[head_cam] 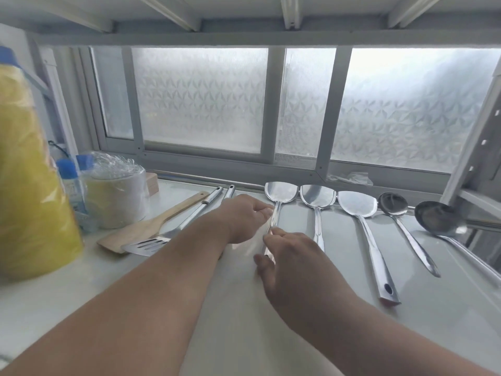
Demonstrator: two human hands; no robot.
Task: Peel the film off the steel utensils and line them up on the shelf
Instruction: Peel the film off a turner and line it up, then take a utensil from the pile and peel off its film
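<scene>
1. Steel spatula [279, 196]: leftmost of a row, blade toward the window, flat on the shelf [447, 308]; position suggests alignment with its neighbours.
2. Left hand [244, 217]: grip pinched at the spatula's neck, probably steadying it.
3. Right hand [291, 263]: grip loosely closed round the handle; film not discernible.
4. Slotted turner [162, 238], wooden spatula [151, 225]: angled apart at left, unsorted.

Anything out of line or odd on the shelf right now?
Yes. The slotted turner and wooden spatula lie diagonally at the left, heads toward the camera, unlike the neat row of steel spatulas and ladles. Both hands, left hand and right hand, are on the leftmost spatula of that row.
</scene>
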